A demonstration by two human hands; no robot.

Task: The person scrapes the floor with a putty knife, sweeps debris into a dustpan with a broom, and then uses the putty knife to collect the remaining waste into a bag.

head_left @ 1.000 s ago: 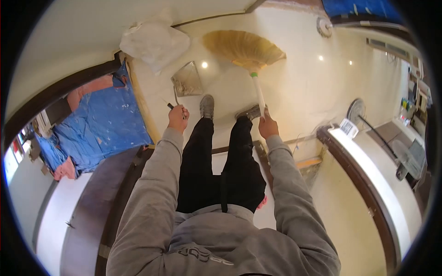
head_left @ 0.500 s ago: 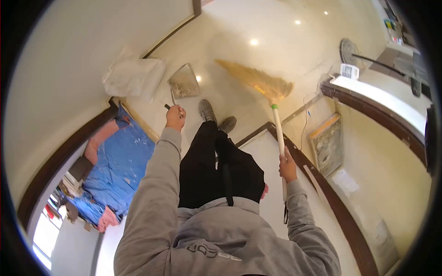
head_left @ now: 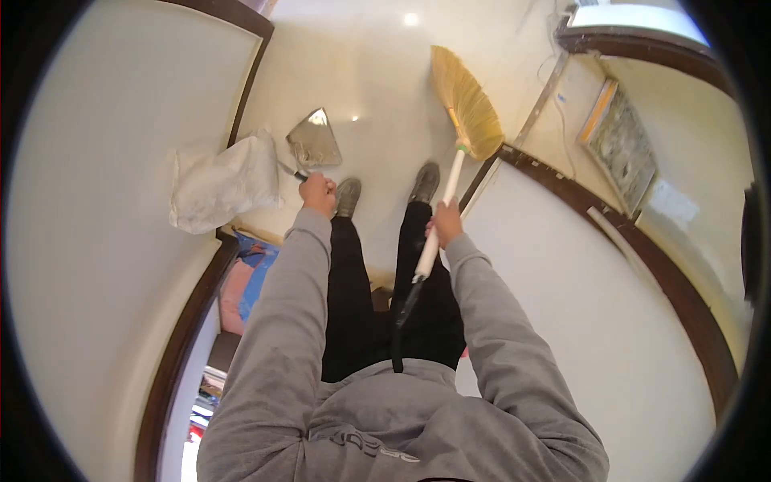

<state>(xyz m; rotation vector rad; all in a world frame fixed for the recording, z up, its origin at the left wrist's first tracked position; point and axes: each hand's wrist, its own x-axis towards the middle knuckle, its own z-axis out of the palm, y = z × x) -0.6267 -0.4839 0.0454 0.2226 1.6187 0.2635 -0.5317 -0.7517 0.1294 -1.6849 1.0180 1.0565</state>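
Note:
My left hand (head_left: 319, 195) is closed around a thin black handle (head_left: 300, 176) with a narrow grey end pointing left. Just beyond it lies a metal dustpan (head_left: 321, 143), with pale scraps near its left side; I cannot tell whether the handle joins it. My right hand (head_left: 446, 224) grips the pale shaft of a broom (head_left: 470, 104), below the green band. Its wide straw head fans out ahead of my right foot, and a black strap hangs from the shaft's near end, across my trousers.
A bulging white sack (head_left: 226, 183) leans by the left wall, next to a dark-framed doorway. Blue sheeting (head_left: 255, 261) shows through that opening. To the right are a brown-edged white panel (head_left: 554, 265) and a grey-stained board (head_left: 622, 149). A cable runs along the floor.
The broom has swung leftward and closer to my body, its shaft now slanting over my leg. My feet stand farther apart, and the view has shifted. Both hands keep their hold.

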